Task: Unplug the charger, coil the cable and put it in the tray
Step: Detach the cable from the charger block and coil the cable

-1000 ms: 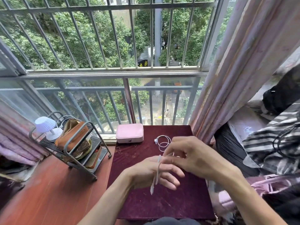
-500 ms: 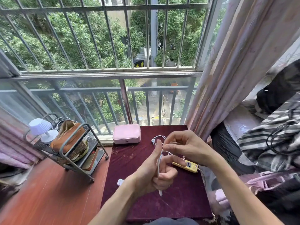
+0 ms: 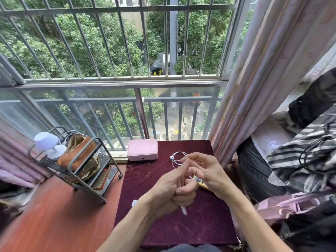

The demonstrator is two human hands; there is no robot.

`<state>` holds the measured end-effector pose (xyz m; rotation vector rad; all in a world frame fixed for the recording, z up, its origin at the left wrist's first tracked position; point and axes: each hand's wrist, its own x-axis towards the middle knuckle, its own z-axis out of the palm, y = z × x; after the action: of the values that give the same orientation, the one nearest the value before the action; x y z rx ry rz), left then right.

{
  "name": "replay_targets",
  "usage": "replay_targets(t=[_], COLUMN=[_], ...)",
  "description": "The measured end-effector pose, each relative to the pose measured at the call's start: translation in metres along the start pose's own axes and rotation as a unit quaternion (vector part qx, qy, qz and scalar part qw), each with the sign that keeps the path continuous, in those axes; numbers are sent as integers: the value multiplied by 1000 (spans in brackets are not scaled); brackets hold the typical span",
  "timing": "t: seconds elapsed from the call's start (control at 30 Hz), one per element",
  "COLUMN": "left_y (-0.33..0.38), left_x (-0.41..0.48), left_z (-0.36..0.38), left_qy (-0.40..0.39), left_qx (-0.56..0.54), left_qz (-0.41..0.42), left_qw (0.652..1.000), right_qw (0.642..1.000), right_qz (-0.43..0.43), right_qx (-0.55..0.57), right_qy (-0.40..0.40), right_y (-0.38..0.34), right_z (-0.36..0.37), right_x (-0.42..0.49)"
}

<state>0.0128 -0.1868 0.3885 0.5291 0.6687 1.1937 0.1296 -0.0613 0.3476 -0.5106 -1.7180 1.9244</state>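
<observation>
Maroon table [image 3: 163,231] under barred window; pink case [image 3: 142,149] at its far edge. Left hand [image 3: 174,191] fisted round white cable [image 3: 179,182], connector end poking below. Right hand [image 3: 205,171] loose-fingered just beside, pinch unclear; cable loops [image 3: 177,158] lie on table beyond

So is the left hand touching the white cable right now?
Touching. The head view shows the left hand closed around the white cable, whose end sticks out below the curled fingers.
</observation>
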Motion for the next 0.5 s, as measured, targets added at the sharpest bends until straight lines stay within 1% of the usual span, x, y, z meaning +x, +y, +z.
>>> replay_targets(t=[0.1, 0.2, 0.33, 0.43, 0.5], left_y=[2, 5, 14, 18, 20], left_x=[1, 2, 8, 11, 12], left_z=[2, 2, -7, -20, -31], left_qy=[-15, -19, 3, 31, 34], left_qx=[-26, -42, -51, -38, -27], left_qz=[11, 34, 39, 37, 34], left_qw=[999, 998, 998, 998, 998], right_qw=[999, 998, 995, 991, 979], right_qz=[-10, 7, 57, 71, 98], right_qx=[54, 47, -7, -96, -170], right_qy=[1, 38, 77, 63, 47], right_y=[8, 23, 55, 70, 73], right_z=[10, 23, 33, 39, 41], right_x=[-5, -12, -23, -37, -46])
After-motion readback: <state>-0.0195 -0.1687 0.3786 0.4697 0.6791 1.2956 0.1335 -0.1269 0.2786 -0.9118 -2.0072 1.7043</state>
